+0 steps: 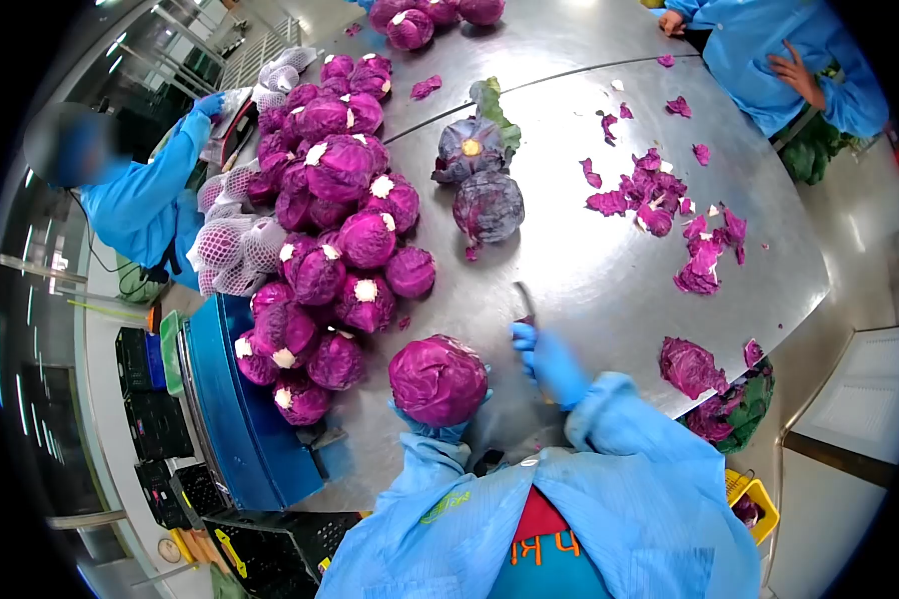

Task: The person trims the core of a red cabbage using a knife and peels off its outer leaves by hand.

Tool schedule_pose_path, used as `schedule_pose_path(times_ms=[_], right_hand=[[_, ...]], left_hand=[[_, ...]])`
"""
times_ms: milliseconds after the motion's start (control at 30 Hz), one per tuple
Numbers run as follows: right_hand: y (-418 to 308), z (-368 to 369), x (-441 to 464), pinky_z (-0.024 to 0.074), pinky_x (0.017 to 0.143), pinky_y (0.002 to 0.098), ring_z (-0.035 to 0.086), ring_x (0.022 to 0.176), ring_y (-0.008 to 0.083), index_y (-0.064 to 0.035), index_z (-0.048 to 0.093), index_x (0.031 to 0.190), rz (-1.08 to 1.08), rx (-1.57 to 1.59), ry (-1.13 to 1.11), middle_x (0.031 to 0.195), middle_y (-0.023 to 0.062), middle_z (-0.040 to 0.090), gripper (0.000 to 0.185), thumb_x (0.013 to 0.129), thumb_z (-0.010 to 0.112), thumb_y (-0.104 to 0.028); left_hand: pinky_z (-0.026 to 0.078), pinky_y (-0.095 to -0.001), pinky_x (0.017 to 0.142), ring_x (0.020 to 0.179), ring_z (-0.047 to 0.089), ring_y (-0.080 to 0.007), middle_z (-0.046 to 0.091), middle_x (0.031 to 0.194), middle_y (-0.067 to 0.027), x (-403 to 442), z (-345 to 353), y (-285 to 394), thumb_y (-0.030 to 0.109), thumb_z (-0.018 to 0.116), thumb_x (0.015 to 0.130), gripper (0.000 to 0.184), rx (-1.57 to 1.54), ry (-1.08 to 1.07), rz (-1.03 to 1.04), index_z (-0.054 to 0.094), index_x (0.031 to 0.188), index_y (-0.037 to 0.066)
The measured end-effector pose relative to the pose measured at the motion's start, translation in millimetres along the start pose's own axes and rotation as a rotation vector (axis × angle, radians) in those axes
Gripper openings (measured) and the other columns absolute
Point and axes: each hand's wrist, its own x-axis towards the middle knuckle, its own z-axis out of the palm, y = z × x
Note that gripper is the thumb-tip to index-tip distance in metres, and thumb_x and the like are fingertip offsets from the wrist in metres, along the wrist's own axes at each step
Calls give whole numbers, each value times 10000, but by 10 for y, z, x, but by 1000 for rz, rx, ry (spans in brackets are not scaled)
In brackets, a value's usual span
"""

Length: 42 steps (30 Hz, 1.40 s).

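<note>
A trimmed red cabbage point(438, 379) rests on my left hand point(432, 429), whose blue glove shows only below and beside it. My right hand point(551, 361), also gloved in blue, is closed around a small knife point(523, 299) with its dark curved blade pointing away from me. Beyond the knife sit two darker cabbages: an untrimmed one point(501, 208) and another with its cut stem up point(469, 150) and a green leaf point(491, 108). To the left lies a big pile of purple cabbages point(340, 168).
Torn purple leaves point(651, 190) are scattered over the metal table point(589, 280). White foam nets point(235, 245) lie at the pile's left, near a co-worker in blue point(135, 205). Another person point(784, 50) stands far right. A blue bin point(245, 419) and yellow crate point(754, 504) flank the table.
</note>
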Motion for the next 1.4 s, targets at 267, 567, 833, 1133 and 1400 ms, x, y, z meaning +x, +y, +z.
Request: schedule_pose_path(times_ms=[267,567,833,1133,1400], right_hand=[[34,-490,197,517,812,301,569,1054,176,-113,384,1452,-279,386,262,1294,52,525,584,916,616,-116],[-102,-1794,-1045,404,382,228,489,447,111,-84,563,1301,-50,67,791,790,63,656,535,996,388,-487],[-421,-780,-1389,497,617,413,632,668,325,-93,670,800,-200,-793,551,718,129,637,403,929,556,-457],[-447,-1085,-1206,488,607,417,625,670,336,-106,646,781,-265,-961,224,721,136,629,420,926,547,-488],[-639,-1286,-942,488,622,405,624,643,316,-121,664,829,-275,-810,-51,721,137,640,403,931,545,-493]], left_hand=[[289,-569,1141,1368,358,-372,353,1497,-155,9,127,105,434,834,615,1061,246,251,-272,298,1483,143],[382,-431,1064,1230,454,-302,386,1378,-195,527,629,-769,420,957,426,1270,1764,-23,-57,293,1411,-29],[244,-505,1102,1287,300,-411,290,1385,-245,395,979,-1410,499,909,463,1300,2106,-250,77,199,1421,-17],[288,-484,1044,1209,353,-369,322,1271,-187,385,910,-1449,401,927,454,1230,2082,-293,170,206,1381,37],[315,-490,1014,1185,375,-370,336,1249,-181,400,1001,-1474,402,923,453,1196,2140,-279,164,232,1361,41]])
